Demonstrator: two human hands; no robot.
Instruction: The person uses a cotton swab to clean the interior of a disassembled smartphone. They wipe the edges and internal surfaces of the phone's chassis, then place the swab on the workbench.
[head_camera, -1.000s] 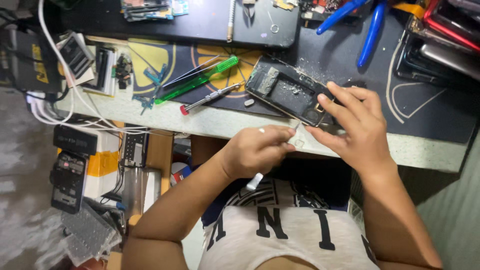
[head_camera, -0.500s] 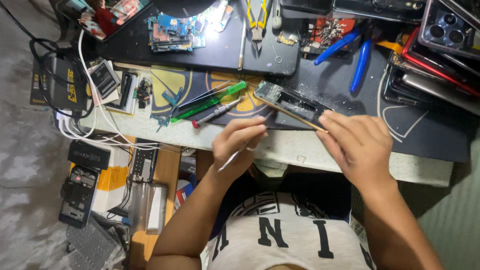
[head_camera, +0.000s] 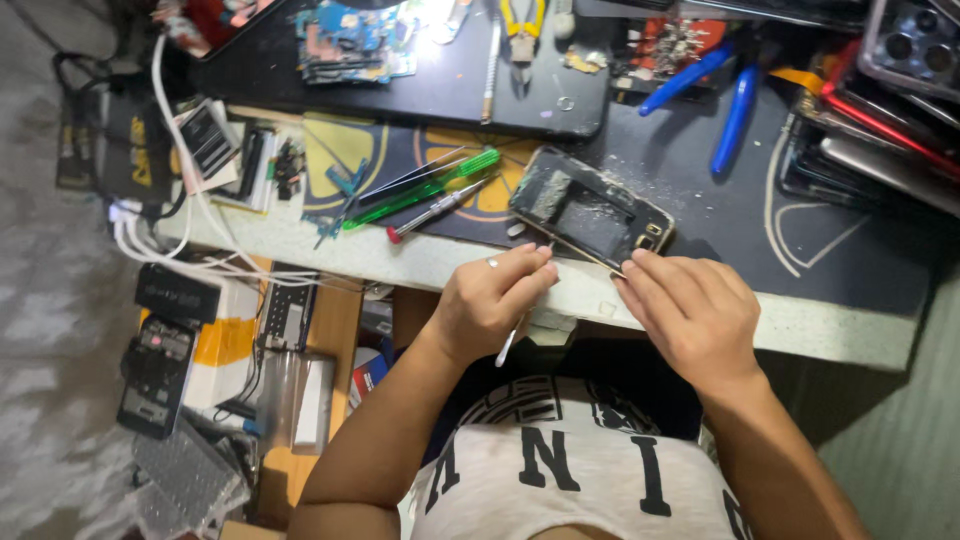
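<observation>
Left hand (head_camera: 497, 300) pinched shut on a thin white pry tool (head_camera: 508, 345), tip at the near edge of the opened phone (head_camera: 590, 212) just ahead on the worktop (head_camera: 840, 330), right hand (head_camera: 690, 310) fingertips pressed together on that corner, likely steadying it.

Opened phone (head_camera: 590, 212) (gold-rimmed), flat at desk edge (head_camera: 700, 310)

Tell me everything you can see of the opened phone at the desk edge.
The phone lies flat and slanted on the dark mat near the desk's front edge, back open. Gold frame, dark insides with grey residue. The right hand touches its near edge; the left hand brings a thin white-handled tool to the same edge.
</observation>
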